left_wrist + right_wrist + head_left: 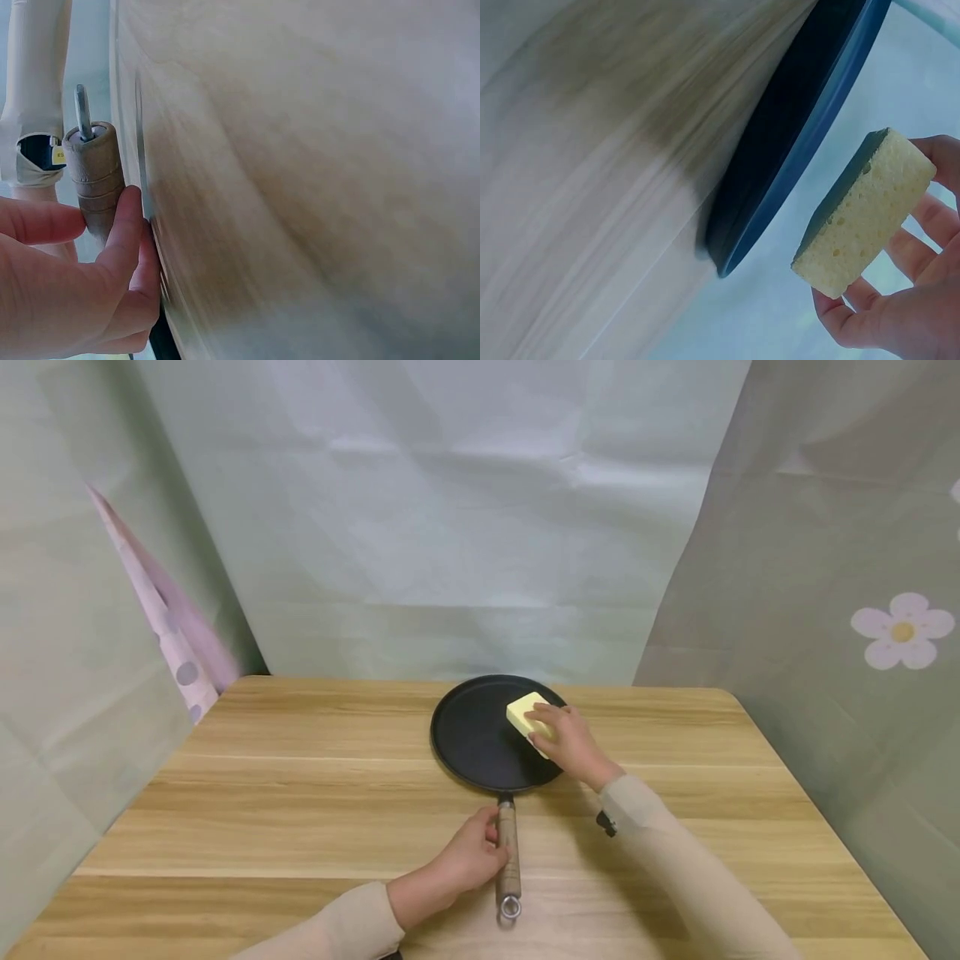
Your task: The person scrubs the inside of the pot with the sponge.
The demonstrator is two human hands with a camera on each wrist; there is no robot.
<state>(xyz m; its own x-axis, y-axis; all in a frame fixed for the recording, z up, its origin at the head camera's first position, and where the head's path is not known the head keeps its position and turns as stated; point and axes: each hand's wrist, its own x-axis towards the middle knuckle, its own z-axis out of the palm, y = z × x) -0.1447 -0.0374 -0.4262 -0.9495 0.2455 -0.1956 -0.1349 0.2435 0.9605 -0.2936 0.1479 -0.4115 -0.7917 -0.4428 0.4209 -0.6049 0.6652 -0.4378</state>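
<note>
A round black flat pan [472, 735] lies on the wooden table, its wooden handle [509, 860] pointing toward me. My left hand [471, 853] pinches that handle between thumb and fingers; the left wrist view shows the handle's end [97, 169] with its metal ring. Above the right part of the pan, my right hand [573, 743] grips a pale yellow sponge [525, 710] by its edges. In the right wrist view the sponge [866, 217] has a dark green layer facing the pan [795, 142], with a gap between them.
The wooden table [262, 810] extends to both sides of the pan. Behind it hangs a pale curtain [450, 527], and a grey-green one with a flower print [902, 631] is on the right. A dark device [606, 823] sits at the right wrist.
</note>
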